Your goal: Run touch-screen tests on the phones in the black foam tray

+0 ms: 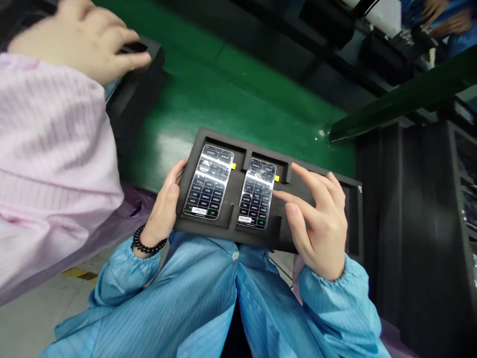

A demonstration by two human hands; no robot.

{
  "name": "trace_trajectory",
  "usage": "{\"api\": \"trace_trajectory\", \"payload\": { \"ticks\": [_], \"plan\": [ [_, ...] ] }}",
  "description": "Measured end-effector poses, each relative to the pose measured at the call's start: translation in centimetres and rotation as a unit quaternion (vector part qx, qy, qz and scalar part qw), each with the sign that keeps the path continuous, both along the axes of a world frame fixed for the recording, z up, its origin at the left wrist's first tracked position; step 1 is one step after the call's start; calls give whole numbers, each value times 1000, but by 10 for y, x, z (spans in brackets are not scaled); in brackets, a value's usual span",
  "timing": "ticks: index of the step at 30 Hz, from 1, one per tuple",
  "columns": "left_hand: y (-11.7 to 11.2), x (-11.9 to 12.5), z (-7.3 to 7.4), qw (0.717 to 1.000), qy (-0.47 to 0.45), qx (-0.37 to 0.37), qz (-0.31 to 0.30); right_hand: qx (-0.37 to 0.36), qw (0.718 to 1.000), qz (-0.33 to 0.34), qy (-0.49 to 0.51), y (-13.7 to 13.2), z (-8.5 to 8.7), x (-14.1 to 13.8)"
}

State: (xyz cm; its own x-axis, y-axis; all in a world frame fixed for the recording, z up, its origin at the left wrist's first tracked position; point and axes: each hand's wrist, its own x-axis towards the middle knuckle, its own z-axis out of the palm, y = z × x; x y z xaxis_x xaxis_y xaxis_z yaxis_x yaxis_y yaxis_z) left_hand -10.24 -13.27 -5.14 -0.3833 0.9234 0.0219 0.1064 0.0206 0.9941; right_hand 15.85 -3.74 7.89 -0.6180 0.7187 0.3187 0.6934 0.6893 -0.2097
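Note:
A black foam tray [238, 164] rests against my lap at the edge of the green bench. Two smartphones lie in its pockets, screens lit with grids of buttons: the left phone [208, 181] and the right phone [258, 193], each with a small yellow tab at its upper right. My left hand [164, 209], with a dark bead bracelet at the wrist, grips the tray's left edge, thumb on top. My right hand [316, 219] lies over the tray's right side with fingers spread, the index fingertip touching the right phone's edge.
A co-worker in a pink sleeve [48, 164] leans in at the left; that person's hand [82, 40] reaches onto another black tray [137, 74] on the green bench [231, 94]. Black tray stacks [410, 209] stand at the right. Another person's hands [443, 20] show at the top right.

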Motion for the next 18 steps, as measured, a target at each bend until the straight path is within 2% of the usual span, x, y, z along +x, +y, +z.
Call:
{"api": "trace_trajectory", "payload": {
  "ticks": [4, 8, 13, 18],
  "plan": [
    [-3, -3, 3, 998, 59, -23, -16, -13, 1000, -25, -12, 21, -33, 14],
    [3, -7, 14, 987, 155, -29, -42, -7, 998, -30, -46, 35, -59, 19],
    [32, -7, 31, 930, 351, 24, -105, -17, 997, -21, -73, 39, -68, 20],
    [52, -5, 30, 882, 430, 2, -192, -24, 999, -34, -32, 39, -68, 25]
  ]
}}
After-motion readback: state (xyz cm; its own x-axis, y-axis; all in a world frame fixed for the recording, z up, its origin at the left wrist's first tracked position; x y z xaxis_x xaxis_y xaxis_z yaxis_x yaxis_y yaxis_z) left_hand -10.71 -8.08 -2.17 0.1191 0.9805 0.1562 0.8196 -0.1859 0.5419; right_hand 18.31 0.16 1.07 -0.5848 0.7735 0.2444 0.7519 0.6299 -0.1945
